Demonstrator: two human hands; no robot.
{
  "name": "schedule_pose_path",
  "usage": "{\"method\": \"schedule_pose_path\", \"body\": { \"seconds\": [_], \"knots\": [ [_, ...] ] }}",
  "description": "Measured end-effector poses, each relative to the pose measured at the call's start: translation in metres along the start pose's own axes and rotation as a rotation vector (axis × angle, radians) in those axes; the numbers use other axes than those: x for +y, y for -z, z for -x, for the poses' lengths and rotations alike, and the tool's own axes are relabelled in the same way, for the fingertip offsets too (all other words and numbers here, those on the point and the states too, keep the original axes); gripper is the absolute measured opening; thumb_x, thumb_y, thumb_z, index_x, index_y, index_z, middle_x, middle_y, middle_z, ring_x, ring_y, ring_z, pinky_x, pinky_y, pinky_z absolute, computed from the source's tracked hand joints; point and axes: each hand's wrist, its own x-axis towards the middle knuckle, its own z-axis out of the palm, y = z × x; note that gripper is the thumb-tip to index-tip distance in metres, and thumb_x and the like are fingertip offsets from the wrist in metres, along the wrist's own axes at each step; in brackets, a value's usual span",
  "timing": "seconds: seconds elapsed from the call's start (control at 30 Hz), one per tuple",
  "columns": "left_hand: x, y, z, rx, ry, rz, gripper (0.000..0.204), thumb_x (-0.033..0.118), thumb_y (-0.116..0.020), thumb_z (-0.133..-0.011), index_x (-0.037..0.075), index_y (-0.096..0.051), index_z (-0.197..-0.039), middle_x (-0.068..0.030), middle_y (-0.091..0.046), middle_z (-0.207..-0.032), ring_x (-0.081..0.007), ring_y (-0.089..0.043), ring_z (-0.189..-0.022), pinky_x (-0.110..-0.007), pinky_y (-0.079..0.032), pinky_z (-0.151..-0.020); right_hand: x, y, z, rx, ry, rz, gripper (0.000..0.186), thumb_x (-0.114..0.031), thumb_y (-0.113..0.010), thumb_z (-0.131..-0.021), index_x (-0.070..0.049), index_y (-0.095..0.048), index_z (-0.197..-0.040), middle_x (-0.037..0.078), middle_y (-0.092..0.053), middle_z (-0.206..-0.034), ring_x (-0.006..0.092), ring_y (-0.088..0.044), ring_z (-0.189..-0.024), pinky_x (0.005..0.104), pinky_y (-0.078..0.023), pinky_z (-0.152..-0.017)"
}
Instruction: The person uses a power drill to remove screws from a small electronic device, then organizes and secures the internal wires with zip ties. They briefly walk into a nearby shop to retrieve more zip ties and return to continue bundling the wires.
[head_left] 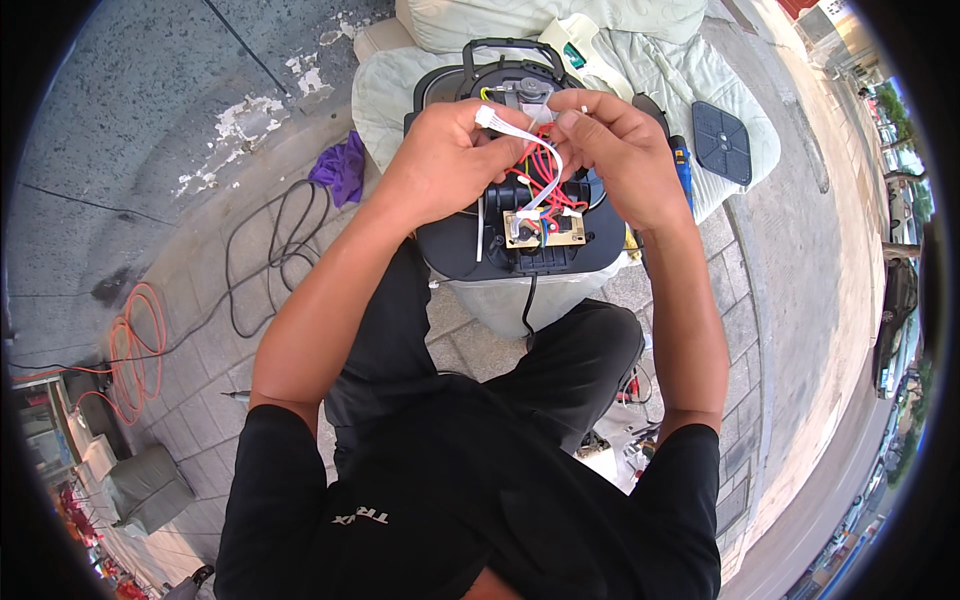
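An opened black appliance (460,250) stands in front of me with its inside parts exposed. My left hand (450,160) is closed in a pinch above it, at the bundle of wires. A white flat cable (540,152) with a white plug (486,117) lies across its fingers. My right hand (630,150) faces it, thumb and forefinger pressed together beside red wires (545,170); a small white tip shows there, but what is pinched is unclear. Below both hands, the wires reach a tan circuit board (570,232) at the appliance's near side.
A pale quilted cloth (385,95) lies under the appliance. To the right are a dark square plate (722,143) and a blue-handled tool (682,165). A purple rag (340,168), a black cord (235,270) and an orange cable (150,340) lie on the left.
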Motion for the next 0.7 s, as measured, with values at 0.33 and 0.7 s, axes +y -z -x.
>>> {"method": "schedule_pose_path", "body": {
  "seconds": [0.33, 0.7],
  "knots": [
    [0.012, -0.002, 0.012, 0.12, 0.035, -0.065, 0.02, 0.013, -0.071, -0.098, 0.0, -0.075, -0.114, -0.002, -0.072, -0.085, -0.0055, -0.062, -0.066, -0.021, -0.047, -0.051, -0.006, -0.004, -0.01, 0.018, 0.001, 0.161, 0.025, -0.019, -0.07, -0.1, 0.002, -0.072, -0.111, 0.002, -0.07, -0.083, 0.0066, -0.062, -0.065, 0.0241, -0.053, -0.061],
    [0.045, -0.002, 0.019, -0.091, 0.164, -0.325, 0.028, 0.027, -0.07, -0.103, 0.0, -0.076, -0.11, -0.001, -0.073, -0.087, -0.0059, -0.062, -0.067, -0.022, -0.05, -0.063, 0.009, 0.0, -0.006, 0.074, 0.028, -0.001, 0.026, -0.021, -0.068, -0.099, 0.002, -0.071, -0.11, 0.003, -0.071, -0.084, 0.0084, -0.064, -0.066, 0.0255, -0.054, -0.061]
  ]
}}
